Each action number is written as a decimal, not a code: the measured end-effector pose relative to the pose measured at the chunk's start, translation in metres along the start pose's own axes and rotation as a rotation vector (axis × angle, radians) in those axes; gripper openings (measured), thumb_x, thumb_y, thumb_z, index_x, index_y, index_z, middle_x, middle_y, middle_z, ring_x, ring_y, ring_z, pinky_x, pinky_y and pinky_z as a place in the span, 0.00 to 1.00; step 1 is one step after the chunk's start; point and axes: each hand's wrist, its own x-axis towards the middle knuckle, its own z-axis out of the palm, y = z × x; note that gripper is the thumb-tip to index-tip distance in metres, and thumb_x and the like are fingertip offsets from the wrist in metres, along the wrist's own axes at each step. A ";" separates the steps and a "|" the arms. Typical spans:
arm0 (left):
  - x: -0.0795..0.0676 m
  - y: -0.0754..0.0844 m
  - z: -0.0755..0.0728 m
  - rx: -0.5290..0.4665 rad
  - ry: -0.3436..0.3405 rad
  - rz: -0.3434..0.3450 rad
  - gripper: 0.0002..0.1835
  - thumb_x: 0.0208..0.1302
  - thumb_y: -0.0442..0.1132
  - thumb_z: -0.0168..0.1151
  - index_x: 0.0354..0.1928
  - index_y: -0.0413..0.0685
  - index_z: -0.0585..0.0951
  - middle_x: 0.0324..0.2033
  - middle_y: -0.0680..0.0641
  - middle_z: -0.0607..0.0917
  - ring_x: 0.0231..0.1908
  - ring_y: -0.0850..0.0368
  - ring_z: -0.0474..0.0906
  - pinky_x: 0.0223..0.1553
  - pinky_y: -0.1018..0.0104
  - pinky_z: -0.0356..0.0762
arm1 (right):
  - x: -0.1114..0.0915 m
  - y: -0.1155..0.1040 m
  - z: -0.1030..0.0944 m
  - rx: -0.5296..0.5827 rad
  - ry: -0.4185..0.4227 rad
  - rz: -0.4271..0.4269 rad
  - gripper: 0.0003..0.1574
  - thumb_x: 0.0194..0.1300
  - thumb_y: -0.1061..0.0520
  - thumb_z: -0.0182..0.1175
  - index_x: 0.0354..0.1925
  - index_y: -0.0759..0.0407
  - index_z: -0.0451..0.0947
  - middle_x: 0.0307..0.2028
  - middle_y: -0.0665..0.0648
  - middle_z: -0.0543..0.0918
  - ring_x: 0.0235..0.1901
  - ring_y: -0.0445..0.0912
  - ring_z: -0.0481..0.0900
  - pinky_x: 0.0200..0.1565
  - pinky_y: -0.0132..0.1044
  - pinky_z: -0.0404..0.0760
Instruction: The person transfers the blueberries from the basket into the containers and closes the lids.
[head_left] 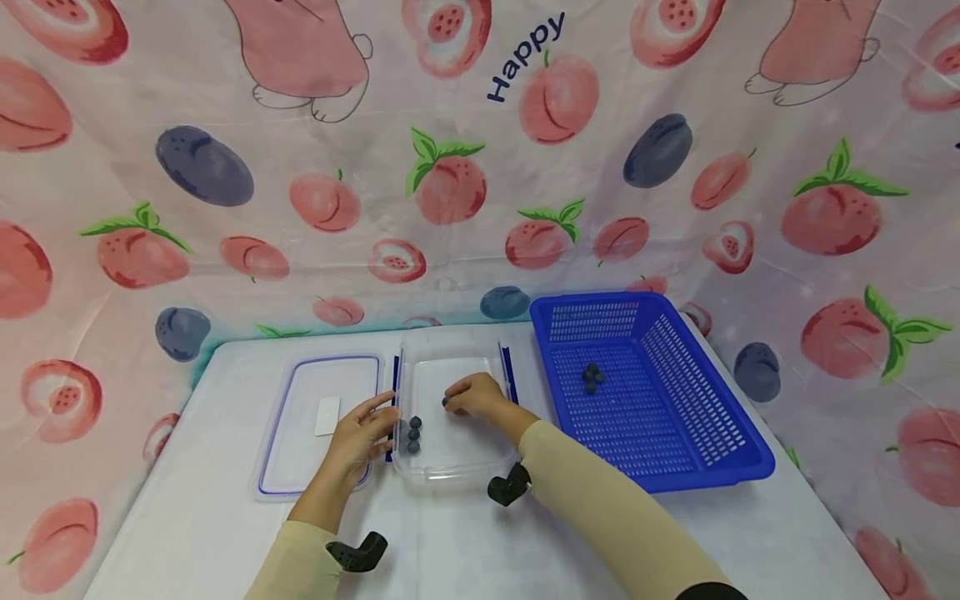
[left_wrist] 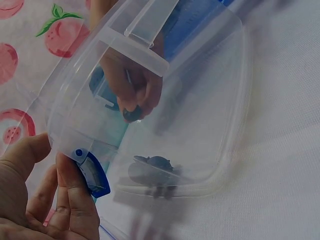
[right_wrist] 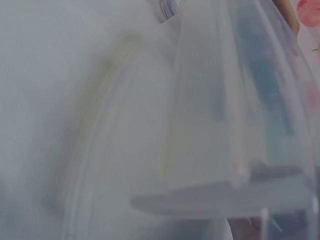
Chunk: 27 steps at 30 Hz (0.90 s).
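Note:
A clear plastic container [head_left: 453, 471] with blue side latches stands at mid table. My right hand [head_left: 474, 395] is over its inside, pinching a small dark blueberry [left_wrist: 132, 114] between thumb and fingertips. Along the container's left side, more blueberries [head_left: 414, 435] lie in a short row on its floor. My left hand [head_left: 358, 433] has its fingers loosely spread, with the tips resting against the left edge by a blue latch [left_wrist: 91, 172]. In the right wrist view the container's wall [right_wrist: 200, 110] fills much of the picture, blurred.
To the right is a blue slatted basket [head_left: 720, 471] with several blueberries [head_left: 592, 377] on its floor. A clear lid [head_left: 300, 375] with a blue seal lies on the left, bearing a white label [head_left: 327, 416]. A fruit-printed cloth [head_left: 390, 167] hangs behind the table.

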 end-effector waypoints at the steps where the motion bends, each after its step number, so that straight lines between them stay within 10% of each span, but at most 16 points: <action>1: 0.000 0.000 0.000 -0.002 0.001 -0.002 0.29 0.68 0.40 0.63 0.69 0.46 0.70 0.41 0.58 0.83 0.40 0.63 0.79 0.40 0.68 0.82 | 0.001 0.001 0.001 -0.010 0.008 0.002 0.15 0.53 0.69 0.70 0.42 0.67 0.85 0.40 0.61 0.87 0.30 0.42 0.83 0.38 0.34 0.85; 27: -0.002 0.000 0.000 -0.003 -0.007 0.009 0.29 0.69 0.38 0.62 0.70 0.45 0.69 0.41 0.58 0.83 0.39 0.64 0.79 0.39 0.70 0.80 | -0.002 0.003 0.005 -0.092 0.033 0.007 0.12 0.53 0.65 0.72 0.38 0.65 0.86 0.33 0.57 0.88 0.25 0.39 0.79 0.34 0.31 0.83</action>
